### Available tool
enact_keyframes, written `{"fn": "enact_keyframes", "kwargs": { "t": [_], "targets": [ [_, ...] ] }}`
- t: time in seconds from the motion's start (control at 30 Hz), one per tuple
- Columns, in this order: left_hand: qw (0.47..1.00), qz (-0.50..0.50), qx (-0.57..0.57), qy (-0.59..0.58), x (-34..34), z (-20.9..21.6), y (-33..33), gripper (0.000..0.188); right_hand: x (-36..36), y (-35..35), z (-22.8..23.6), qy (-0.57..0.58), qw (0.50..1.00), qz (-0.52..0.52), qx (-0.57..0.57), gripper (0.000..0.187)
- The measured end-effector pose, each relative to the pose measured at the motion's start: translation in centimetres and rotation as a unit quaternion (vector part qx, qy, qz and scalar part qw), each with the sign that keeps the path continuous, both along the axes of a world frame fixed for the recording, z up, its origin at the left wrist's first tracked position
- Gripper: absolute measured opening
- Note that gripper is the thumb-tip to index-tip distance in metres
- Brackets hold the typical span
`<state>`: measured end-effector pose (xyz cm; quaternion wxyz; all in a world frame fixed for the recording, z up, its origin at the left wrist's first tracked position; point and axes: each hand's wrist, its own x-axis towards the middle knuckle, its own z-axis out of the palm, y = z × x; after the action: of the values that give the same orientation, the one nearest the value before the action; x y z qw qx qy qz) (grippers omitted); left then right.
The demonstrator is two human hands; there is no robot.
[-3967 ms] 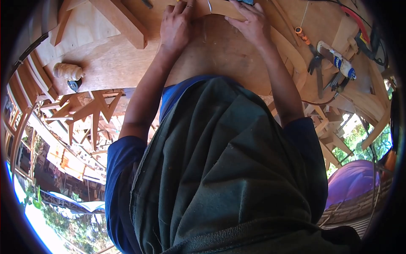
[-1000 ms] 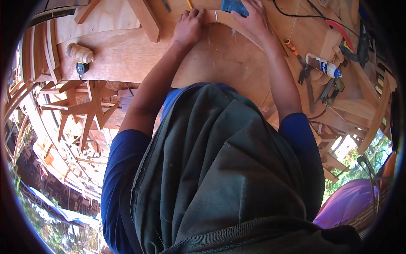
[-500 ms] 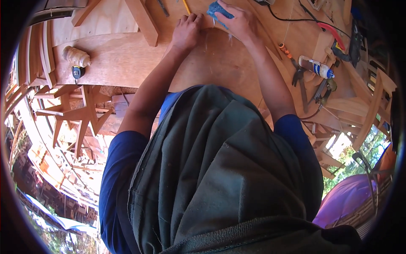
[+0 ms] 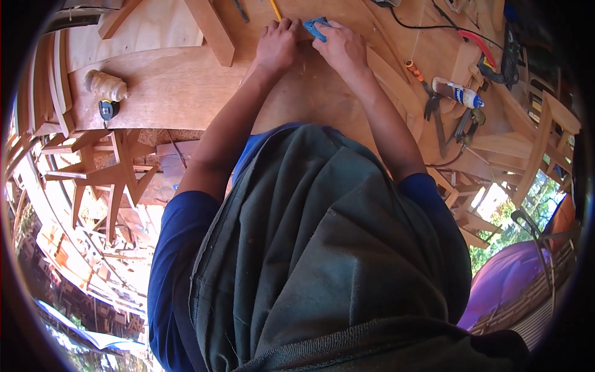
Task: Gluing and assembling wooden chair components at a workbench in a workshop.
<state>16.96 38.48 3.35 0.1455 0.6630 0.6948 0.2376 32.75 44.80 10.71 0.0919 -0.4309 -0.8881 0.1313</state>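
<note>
My right hand [image 4: 343, 48] is closed around a blue sponge [image 4: 315, 28] near the far side of the wooden work surface [image 4: 304, 99]. Between my hands the edge of a curved wooden piece [image 4: 304, 44] shows. My left hand [image 4: 277, 46] lies to the left with its fingers bent over that piece; their tips are hidden. Just beyond these fingers a yellow pencil [image 4: 274, 8] lies on the wood.
Left on the surface are a plastic bottle [image 4: 106, 85] and a tape measure [image 4: 108, 110]. To the right lie an orange-handled screwdriver [image 4: 414, 69], a hammer [image 4: 435, 118], a glue bottle [image 4: 457, 93] and a red-handled tool [image 4: 478, 46]. Wooden frames [image 4: 114, 164] stand below the left edge.
My right hand has moved slightly left and nearer to me with the sponge, closer to my left hand. The left hand stays nearly in place.
</note>
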Motion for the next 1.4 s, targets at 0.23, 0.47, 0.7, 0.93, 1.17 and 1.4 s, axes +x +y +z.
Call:
{"fn": "enact_keyframes", "kwargs": {
  "t": [0.23,0.47,0.7,0.93,1.17,1.4],
  "targets": [
    [0.999,-0.006,-0.033,0.006,-0.1,-0.3,0.1,0.055,1.4,-0.5,3.2,-0.100,0.985,-0.044,-0.133,0.039],
    [1.000,0.003,0.001,-0.006,-0.1,-0.4,0.0,0.058,2.2,2.2,1.6,0.057,0.962,-0.203,-0.174,0.084],
    [1.000,-0.007,-0.015,-0.006,-0.3,0.0,0.1,0.059,1.6,3.6,-1.2,0.053,0.930,-0.230,-0.283,0.092],
    [1.000,-0.019,-0.010,-0.006,-0.2,-0.2,0.2,0.061,4.4,10.2,-3.2,0.182,0.953,-0.176,-0.168,0.036],
    [1.000,0.006,0.012,-0.003,0.0,0.3,0.5,0.049,2.7,13.3,-8.9,0.162,0.945,-0.101,-0.264,0.065],
    [0.999,-0.013,0.031,0.031,0.9,1.1,0.7,0.053,10.2,5.9,-3.6,0.330,0.888,-0.314,-0.065,0.069]
  ]
}}
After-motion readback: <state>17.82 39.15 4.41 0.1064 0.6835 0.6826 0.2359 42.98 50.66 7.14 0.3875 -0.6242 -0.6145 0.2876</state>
